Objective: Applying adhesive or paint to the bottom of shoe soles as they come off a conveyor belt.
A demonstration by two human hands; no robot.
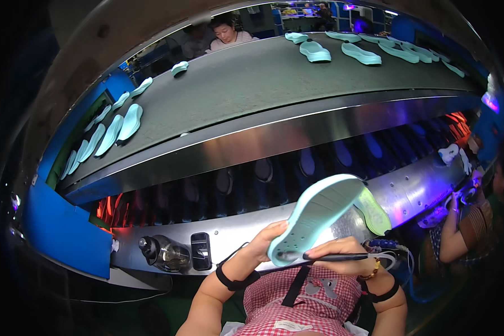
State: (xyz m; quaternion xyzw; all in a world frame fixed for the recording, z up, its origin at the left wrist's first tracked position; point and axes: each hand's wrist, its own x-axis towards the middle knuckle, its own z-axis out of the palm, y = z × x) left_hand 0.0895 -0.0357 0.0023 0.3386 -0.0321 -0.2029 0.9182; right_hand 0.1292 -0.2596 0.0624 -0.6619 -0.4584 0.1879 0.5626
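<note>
A pale turquoise shoe sole (321,210) is held up and tilted in front of me. My left hand (264,242) grips it by the left edge of its lower end, where several small holes show. My right hand (341,253) is closed round a slim black pen-like tool (344,257), whose tip points left at the sole's lower end; I cannot tell whether it touches. Behind the sole's right side, a yellow-green sole (377,217) lies on the metal ledge (274,215), partly covered.
Beyond the ledge, several dark sole shapes pass through a slot lit red at both ends. Turquoise soles (130,124) lie on the dark conveyor belt (229,89). A bottle (165,253) and a phone (201,251) stand left. One person (227,35) is opposite, another's arm (453,241) at right.
</note>
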